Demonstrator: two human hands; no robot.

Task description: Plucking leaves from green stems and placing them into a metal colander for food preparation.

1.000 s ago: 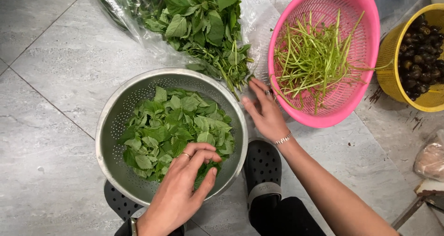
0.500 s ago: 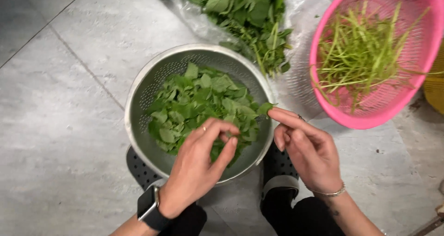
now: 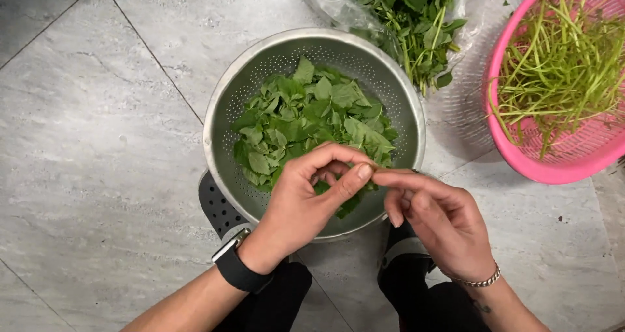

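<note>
Grey stone-tile floor fills the view, with thin grout lines running across it.

Pink plastic basket at right edge, partly cut off; holds a loose pile of stripped green stems.

Round metal colander, perforated, sits on the floor at centre. Inside: a heap of picked green leaves, covering most of the bottom.

Clear plastic bag at top, just beyond the colander's far rim, with a bundle of unpicked leafy greens lying on it, between colander and basket.

Two dark sandals on the person's feet, one tucked under the colander's near edge.

Left hand over the near rim of the colander, fingers curled, thumb and forefinger pinched together. Black smartwatch on that wrist.

Right hand just beside it, forefinger and thumb extended to meet the left fingertips; other fingers folded. Beaded bracelet on the wrist.

Both pinches close on a thin sprig, barely visible between the fingertips, above the colander's near edge.
</note>
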